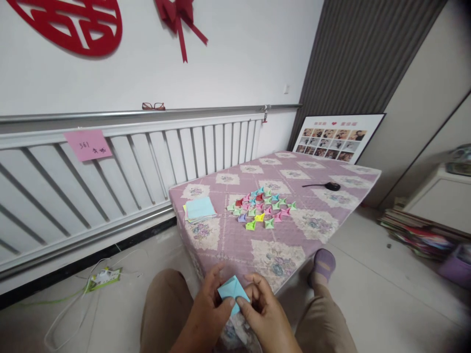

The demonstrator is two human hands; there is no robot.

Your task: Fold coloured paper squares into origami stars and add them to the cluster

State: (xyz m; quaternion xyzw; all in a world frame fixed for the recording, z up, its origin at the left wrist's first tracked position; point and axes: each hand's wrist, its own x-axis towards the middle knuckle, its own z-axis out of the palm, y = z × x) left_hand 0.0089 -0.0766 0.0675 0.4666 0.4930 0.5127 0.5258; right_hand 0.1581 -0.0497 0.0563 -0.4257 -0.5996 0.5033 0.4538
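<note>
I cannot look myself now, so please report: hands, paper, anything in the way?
Left hand and right hand: both gripping light-blue paper. Paper: folded, crease showing. Colourful folded pieces and paper stack: farther back on tablecloth, not in the way.

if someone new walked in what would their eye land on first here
Probably the cluster of small, multicoloured folded papers on the flowered tablecloth. The large red cutout on the white wall at upper left stands out too, as does the light blue paper held between left hand and right hand at the bottom.
</note>
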